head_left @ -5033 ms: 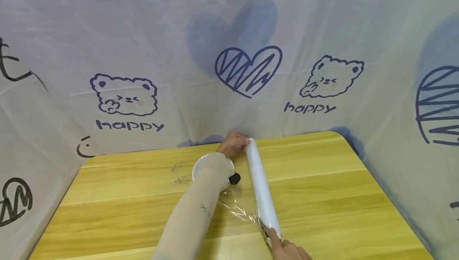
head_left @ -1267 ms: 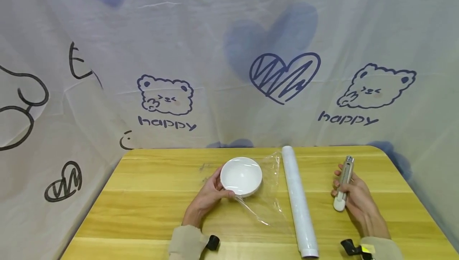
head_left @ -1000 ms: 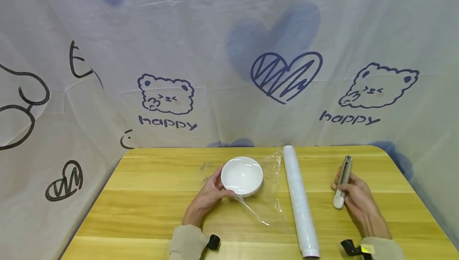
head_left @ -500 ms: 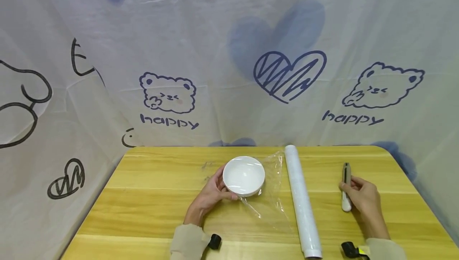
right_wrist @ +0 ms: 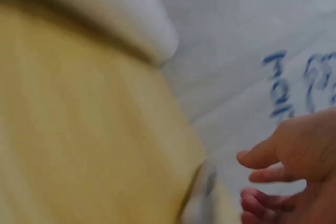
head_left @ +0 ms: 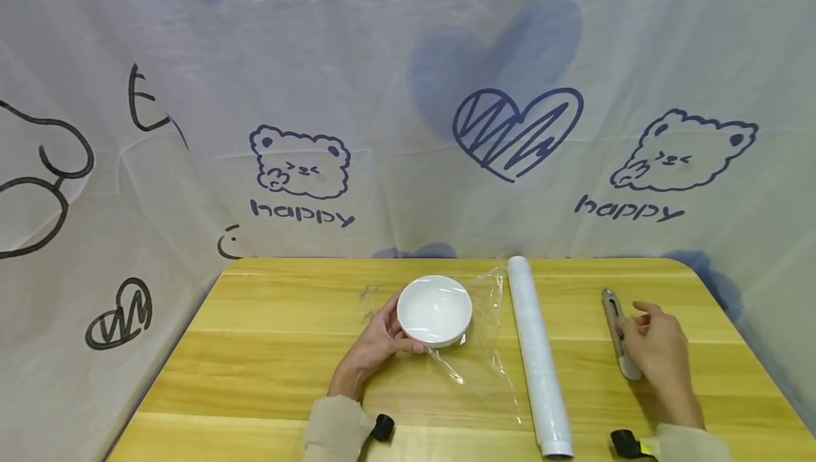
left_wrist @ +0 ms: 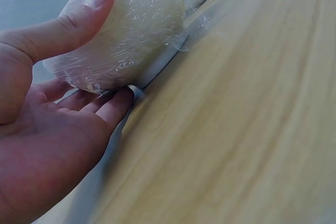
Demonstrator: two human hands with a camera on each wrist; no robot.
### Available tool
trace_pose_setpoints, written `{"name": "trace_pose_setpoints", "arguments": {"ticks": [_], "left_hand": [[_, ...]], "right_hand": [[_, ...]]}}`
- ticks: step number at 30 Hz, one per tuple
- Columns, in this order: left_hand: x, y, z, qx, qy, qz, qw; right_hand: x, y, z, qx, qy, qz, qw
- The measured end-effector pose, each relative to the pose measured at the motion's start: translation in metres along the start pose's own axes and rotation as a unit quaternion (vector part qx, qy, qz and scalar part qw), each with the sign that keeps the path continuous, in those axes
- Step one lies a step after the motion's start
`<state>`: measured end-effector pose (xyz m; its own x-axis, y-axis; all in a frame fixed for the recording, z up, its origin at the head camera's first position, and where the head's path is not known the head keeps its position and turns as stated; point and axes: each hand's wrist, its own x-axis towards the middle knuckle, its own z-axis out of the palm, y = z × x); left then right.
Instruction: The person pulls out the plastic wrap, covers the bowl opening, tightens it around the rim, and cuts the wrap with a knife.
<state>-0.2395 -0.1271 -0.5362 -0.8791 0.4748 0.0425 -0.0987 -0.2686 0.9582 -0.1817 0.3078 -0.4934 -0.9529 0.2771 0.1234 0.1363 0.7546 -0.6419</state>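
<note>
A white bowl [head_left: 435,312] covered in clear cling film sits within my left hand [head_left: 375,346]. The thumb lies against its near side and the fingers reach under its base, as the left wrist view shows; the film is wrinkled around the bowl [left_wrist: 126,35]. Loose cling film [head_left: 494,366] spreads from the bowl to the right. A grey utility knife [head_left: 618,338] lies on the table, beside my right hand [head_left: 661,348]. In the right wrist view the fingers are relaxed and apart from the knife [right_wrist: 200,195], holding nothing.
A long white roll of cling film [head_left: 540,363] lies lengthwise on the wooden table [head_left: 268,363], between the bowl and the knife. Behind the table's far edge hangs a pale cloth [head_left: 395,93] with bear and heart drawings.
Earlier, the right hand had a blade at the film by the roll while the left gripped the roll's far end. Since then the right hand has put the knife down and let go; the left holds the bowl.
</note>
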Motion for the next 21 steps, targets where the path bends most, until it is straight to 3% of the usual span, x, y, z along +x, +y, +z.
{"name": "trace_pose_setpoints", "arguments": {"ticks": [4, 9, 12, 17, 19, 21], "left_hand": [[-0.001, -0.001, -0.002, 0.002, 0.003, 0.002, 1.0000], [0.002, -0.003, -0.004, -0.001, -0.001, 0.010, 1.0000], [0.004, -0.004, -0.004, -0.006, -0.007, 0.012, 0.9999], [0.003, -0.005, -0.004, -0.010, -0.013, 0.015, 0.9998], [0.002, -0.005, -0.004, -0.010, -0.010, 0.013, 0.9998], [0.001, -0.005, -0.004, -0.011, -0.007, 0.010, 0.9999]], "right_hand": [[-0.010, -0.046, -0.003, 0.044, -0.001, -0.094, 0.995], [-0.027, -0.100, 0.014, 0.122, -0.067, -0.158, 0.978], [-0.036, -0.117, 0.029, 0.179, -0.139, -0.151, 0.962], [-0.044, -0.126, 0.046, 0.260, -0.260, -0.104, 0.924], [-0.045, -0.125, 0.047, 0.258, -0.284, -0.100, 0.918], [-0.045, -0.124, 0.046, 0.243, -0.294, -0.103, 0.919]]}}
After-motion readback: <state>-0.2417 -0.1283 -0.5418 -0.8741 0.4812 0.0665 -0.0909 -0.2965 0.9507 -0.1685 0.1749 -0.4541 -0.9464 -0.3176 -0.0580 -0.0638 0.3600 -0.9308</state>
